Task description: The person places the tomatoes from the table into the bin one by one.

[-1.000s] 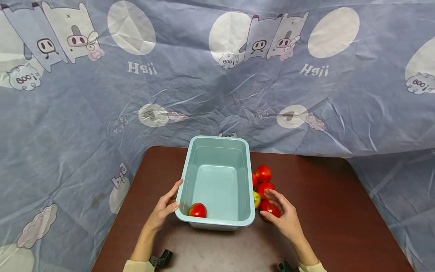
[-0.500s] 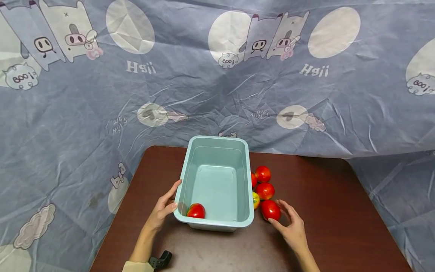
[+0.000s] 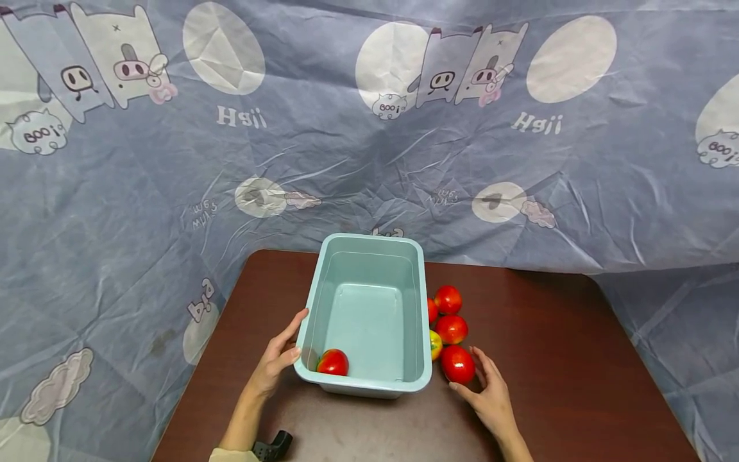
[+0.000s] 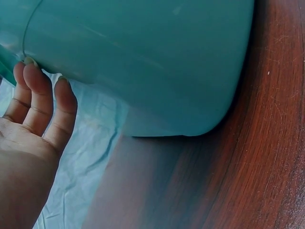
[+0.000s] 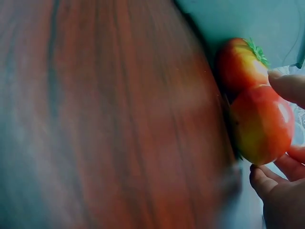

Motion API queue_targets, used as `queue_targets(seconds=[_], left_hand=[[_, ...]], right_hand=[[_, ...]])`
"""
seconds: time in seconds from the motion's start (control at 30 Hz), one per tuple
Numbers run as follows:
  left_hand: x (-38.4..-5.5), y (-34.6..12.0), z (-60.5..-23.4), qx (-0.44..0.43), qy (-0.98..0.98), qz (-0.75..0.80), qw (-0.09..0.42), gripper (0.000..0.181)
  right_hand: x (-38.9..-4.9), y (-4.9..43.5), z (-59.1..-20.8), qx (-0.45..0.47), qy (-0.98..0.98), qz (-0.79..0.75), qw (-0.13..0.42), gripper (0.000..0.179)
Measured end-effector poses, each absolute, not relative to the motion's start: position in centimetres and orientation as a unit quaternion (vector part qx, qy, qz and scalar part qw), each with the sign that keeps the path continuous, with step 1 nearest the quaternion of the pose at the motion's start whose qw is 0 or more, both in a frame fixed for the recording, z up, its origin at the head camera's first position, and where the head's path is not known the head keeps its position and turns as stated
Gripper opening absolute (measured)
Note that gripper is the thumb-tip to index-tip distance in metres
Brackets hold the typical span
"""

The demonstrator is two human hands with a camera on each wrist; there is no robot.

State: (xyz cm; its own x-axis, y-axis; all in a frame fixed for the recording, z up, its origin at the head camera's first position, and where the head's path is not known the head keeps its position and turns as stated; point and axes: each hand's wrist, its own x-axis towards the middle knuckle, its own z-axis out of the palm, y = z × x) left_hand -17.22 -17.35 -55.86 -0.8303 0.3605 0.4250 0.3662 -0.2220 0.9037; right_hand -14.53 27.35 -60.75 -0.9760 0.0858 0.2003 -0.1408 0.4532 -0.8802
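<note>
My left hand [image 3: 271, 366] grips the left side of a pale blue-green bin [image 3: 369, 321], thumb on the rim; in the left wrist view its curved fingers [image 4: 40, 86] touch the bin's outer wall. One red tomato [image 3: 333, 363] lies in the bin's near left corner. Just right of the bin, my right hand [image 3: 491, 398] is spread loosely beside another red tomato [image 3: 458, 364], which rests on the table. In the right wrist view, thumb and fingertips lie at opposite sides of that tomato [image 5: 262, 125]; a firm hold is not visible.
More tomatoes cluster along the bin's right side: two red ones [image 3: 451, 329] farther back, a yellowish one [image 3: 435, 345] and another red one, both partly hidden by the bin. The brown table [image 3: 566, 359] meets a patterned blue-grey cloth [image 3: 369, 160] behind.
My right hand has shifted from above the nearest tomato to its right and near side. That tomato has barely moved. My left hand stays on the bin, which stands about where it was.
</note>
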Motion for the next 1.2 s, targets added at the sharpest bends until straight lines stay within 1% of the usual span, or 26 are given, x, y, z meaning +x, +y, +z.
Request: queue_targets(seconds=[0.2,0.3,0.4,0.5,0.63,0.8,1.03,1.2], left_hand=[[-17.0,-17.3,-56.2,-0.283,-0.630,-0.723,0.004,0.064],[-17.0,-17.3,-56.3,-0.283,-0.631,-0.723,0.007,0.064],[-17.0,-17.2,-56.2,-0.285,-0.628,-0.724,0.009,0.064],[-17.0,-17.2,-56.1,-0.286,-0.627,-0.724,0.008,0.064],[-17.0,-17.2,-56.0,-0.288,-0.626,-0.724,0.009,0.064],[-17.1,-17.2,-56.0,-0.287,-0.623,-0.727,0.010,0.064],[-17.2,-17.2,-56.1,-0.287,-0.620,-0.730,0.008,0.064],[-17.2,-17.2,-56.0,-0.287,-0.617,-0.733,0.007,0.064]], right_hand=[[-14.4,27.2,-61.2,-0.014,-0.859,0.504,0.091,0.092],[-14.5,27.0,-61.2,-0.029,-0.862,0.499,0.090,0.088],[-14.7,27.0,-61.3,-0.042,-0.861,0.497,0.100,0.080],[-14.4,26.5,-60.0,-0.053,-0.858,0.499,0.111,0.074],[-13.8,25.6,-57.5,-0.057,-0.852,0.507,0.117,0.071],[-13.7,25.7,-56.7,-0.055,-0.841,0.527,0.114,0.071],[-14.7,26.5,-57.3,-0.045,-0.830,0.544,0.111,0.073],[-15.0,26.7,-57.0,-0.026,-0.829,0.544,0.124,0.072]])
